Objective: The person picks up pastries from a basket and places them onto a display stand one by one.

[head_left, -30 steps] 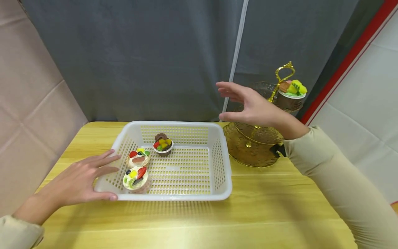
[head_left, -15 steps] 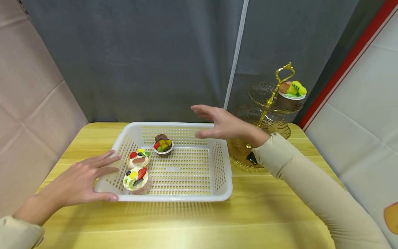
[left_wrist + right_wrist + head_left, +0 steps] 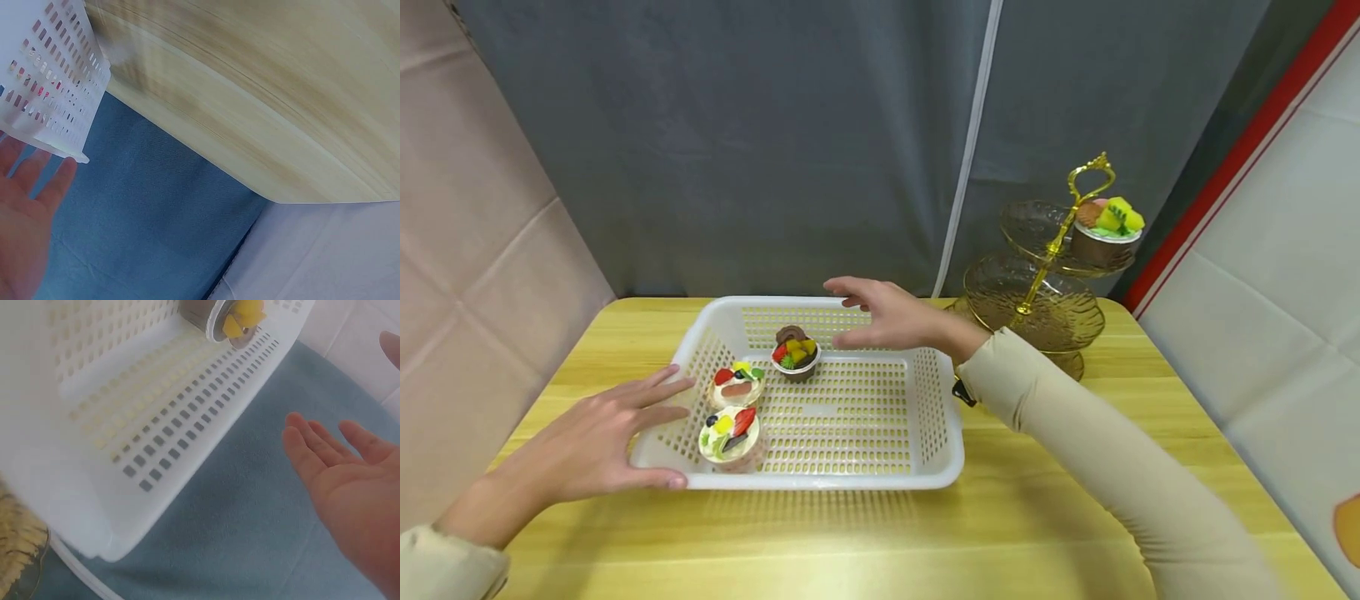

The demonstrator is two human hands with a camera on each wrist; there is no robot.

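My left hand (image 3: 583, 442) lies at the left end of a white perforated plastic basket (image 3: 850, 481), its spread fingertips right at the rim. In the left wrist view those fingers (image 3: 57, 181) are extended along the basket's edge. My right hand (image 3: 887, 317) hovers over the back rim with fingers extended, thumb apart and nothing held. Just left of it, a chocolate cupcake (image 3: 796, 354) topped with fruit sits inside the basket. Two cream cupcakes stand at the basket's left side: a nearer one (image 3: 730, 437) and one behind it (image 3: 736, 387).
A tiered glass stand (image 3: 1037, 300) with a gold handle is on the right, partly behind my right arm. Its top tier carries a dark-cupped cupcake (image 3: 1107, 233) with yellow fruit. The wooden table (image 3: 820, 550) meets a grey curtain (image 3: 737, 150) at the back.
My right hand has travelled left and down from in front of the tiered stand to above the basket's back rim, near the chocolate cupcake. The left hand has stayed in place.
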